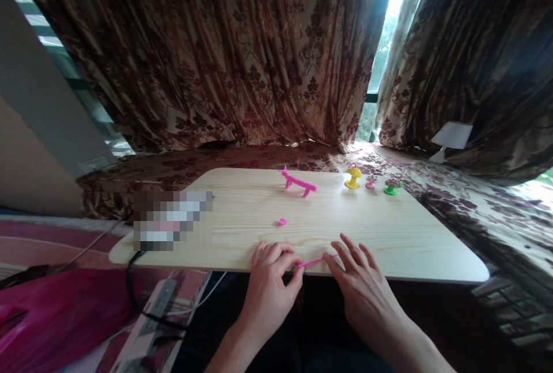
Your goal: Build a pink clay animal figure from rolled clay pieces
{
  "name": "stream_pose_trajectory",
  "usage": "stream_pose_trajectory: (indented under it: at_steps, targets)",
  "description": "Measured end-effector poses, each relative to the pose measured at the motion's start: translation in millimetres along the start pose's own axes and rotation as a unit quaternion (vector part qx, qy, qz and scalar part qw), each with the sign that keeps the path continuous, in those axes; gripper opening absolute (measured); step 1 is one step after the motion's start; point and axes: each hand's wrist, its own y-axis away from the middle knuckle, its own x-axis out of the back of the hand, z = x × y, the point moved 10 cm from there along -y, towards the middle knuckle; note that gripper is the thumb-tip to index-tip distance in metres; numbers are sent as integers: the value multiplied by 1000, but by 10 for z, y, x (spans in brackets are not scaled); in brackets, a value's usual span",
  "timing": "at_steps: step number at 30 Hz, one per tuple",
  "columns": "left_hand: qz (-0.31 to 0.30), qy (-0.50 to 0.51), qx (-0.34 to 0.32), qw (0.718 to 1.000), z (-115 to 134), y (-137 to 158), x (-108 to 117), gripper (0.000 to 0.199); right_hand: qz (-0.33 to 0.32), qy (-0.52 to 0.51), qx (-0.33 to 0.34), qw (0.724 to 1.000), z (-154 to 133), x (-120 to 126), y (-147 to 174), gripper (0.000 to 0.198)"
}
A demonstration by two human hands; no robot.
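A thin pink strand of what looks like modelling clay (pixel 311 262) stretches between my hands at the near edge of the table. My left hand (pixel 273 278) pinches its left end between thumb and index finger. Fingers spread, my right hand (pixel 363 281) rests over the other end, with the index fingertip at the strand. Just beyond my left hand lies a small pink lump (pixel 281 222). Farther back stands a pink four-legged animal figure (pixel 298 182) with pointed ears.
A yellow mushroom-shaped figure (pixel 353 177), a small pink one (pixel 370 182) and a green one (pixel 393 186) stand at the table's (pixel 242 212) back right. A blurred-out object (pixel 173 220) lies left. A power strip (pixel 149 321) is below, and a white lamp (pixel 451 136) stands far right.
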Motion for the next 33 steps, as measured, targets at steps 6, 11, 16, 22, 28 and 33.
stream_pose_trajectory:
  at_steps: [6,11,16,22,28,33]
  targets:
    - [5,-1,1,1000,-6,-7,6,13,8,11,-12,1000,79,44,90,67]
    - [2,-1,0,1000,-14,-3,1,12,-3,2,-10,1000,88,8,69,61]
    - [10,0,1,1000,-19,1,20,10,-7,5,-15,1000,82,7,65,56]
    - [10,2,2,1000,-38,5,14,10,-19,5,-8,1000,73,-9,93,58]
    - [10,-2,1,1000,-50,-4,12,10,-6,7,-9,1000,74,-6,78,56]
    - [11,-7,0,1000,-35,-13,6,11,-11,9,-5,1000,64,-17,96,58]
